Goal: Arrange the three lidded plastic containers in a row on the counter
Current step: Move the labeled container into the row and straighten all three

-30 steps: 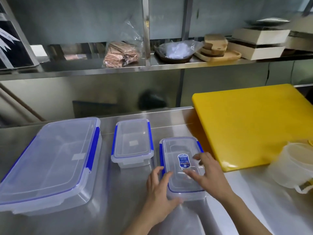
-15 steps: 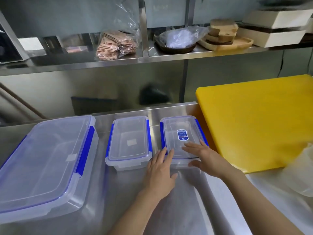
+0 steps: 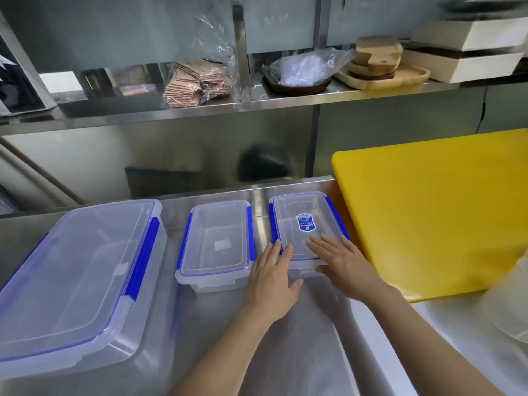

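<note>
Three clear lidded containers with blue clips stand side by side on the steel counter [image 3: 308, 338]. The large container [image 3: 77, 270] is at the left, a small one [image 3: 217, 241] in the middle, and a small labelled one [image 3: 303, 221] at the right. My left hand [image 3: 274, 278] lies flat at the labelled container's near left corner, fingers apart. My right hand [image 3: 343, 261] rests with spread fingers on the near end of its lid. Neither hand grips it.
A thick yellow cutting board [image 3: 434, 210] lies right beside the labelled container. A white plastic jug [image 3: 511, 304] shows at the right edge. The shelf above holds a bag of brown sheets [image 3: 197, 81], a wrapped dish [image 3: 303, 72] and wooden boards [image 3: 380, 64].
Both hands pushed the labelled container away from me, from near the counter's front to level with the middle container. The camera tilted so the jug slid toward the right edge.
</note>
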The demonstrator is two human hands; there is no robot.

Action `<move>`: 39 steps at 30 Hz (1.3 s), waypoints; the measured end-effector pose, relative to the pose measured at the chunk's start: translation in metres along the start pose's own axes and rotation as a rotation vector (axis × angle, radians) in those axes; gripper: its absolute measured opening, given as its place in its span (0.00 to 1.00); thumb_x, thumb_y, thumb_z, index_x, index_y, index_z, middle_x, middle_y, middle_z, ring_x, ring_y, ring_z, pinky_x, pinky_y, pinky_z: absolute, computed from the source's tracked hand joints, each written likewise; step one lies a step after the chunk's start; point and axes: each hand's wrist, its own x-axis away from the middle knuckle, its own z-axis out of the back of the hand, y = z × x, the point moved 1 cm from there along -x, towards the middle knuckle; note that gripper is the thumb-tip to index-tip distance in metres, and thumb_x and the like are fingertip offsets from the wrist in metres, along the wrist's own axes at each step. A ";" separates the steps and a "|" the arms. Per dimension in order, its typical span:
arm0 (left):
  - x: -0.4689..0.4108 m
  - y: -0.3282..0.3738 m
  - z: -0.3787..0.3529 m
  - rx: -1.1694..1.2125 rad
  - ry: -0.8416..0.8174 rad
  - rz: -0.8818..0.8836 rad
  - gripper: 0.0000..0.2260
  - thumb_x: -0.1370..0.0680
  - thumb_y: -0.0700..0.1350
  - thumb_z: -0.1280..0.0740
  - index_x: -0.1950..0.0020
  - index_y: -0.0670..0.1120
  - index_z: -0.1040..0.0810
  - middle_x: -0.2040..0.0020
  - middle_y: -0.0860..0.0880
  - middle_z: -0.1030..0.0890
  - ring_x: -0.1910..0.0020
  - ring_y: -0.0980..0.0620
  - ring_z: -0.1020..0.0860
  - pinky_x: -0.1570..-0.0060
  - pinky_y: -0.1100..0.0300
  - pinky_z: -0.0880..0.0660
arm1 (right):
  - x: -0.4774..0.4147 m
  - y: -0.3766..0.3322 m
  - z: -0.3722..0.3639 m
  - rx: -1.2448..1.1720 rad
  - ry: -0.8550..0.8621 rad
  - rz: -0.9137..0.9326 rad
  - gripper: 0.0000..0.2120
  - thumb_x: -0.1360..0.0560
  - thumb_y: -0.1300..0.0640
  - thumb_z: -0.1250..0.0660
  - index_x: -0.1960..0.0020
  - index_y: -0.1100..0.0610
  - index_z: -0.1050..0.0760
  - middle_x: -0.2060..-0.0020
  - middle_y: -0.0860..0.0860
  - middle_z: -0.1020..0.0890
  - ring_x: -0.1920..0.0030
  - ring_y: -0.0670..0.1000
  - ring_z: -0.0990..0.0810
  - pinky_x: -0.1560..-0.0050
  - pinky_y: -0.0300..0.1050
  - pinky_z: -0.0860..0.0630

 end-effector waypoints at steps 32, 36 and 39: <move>0.020 -0.127 0.059 0.305 0.242 0.442 0.34 0.25 0.62 0.42 0.25 0.53 0.53 0.22 0.48 0.50 0.24 0.46 0.49 0.29 0.44 0.43 | -0.057 -0.119 -0.015 -0.505 -0.010 -0.071 0.35 0.29 0.38 0.38 0.29 0.48 0.47 0.31 0.50 0.35 0.35 0.54 0.30 0.42 0.53 0.27; 0.018 -0.124 0.054 0.282 0.181 0.450 0.35 0.25 0.64 0.45 0.25 0.54 0.57 0.22 0.50 0.55 0.24 0.47 0.53 0.29 0.44 0.43 | -0.063 -0.108 -0.021 -0.426 -0.023 -0.053 0.35 0.30 0.34 0.41 0.29 0.49 0.47 0.31 0.52 0.33 0.37 0.56 0.28 0.43 0.53 0.26; 0.018 -0.118 0.053 0.248 0.175 0.476 0.35 0.25 0.63 0.45 0.25 0.53 0.58 0.22 0.50 0.56 0.24 0.46 0.53 0.30 0.44 0.42 | -0.063 -0.105 -0.024 -0.374 -0.028 -0.044 0.36 0.30 0.34 0.43 0.29 0.49 0.47 0.31 0.52 0.33 0.36 0.56 0.29 0.42 0.53 0.26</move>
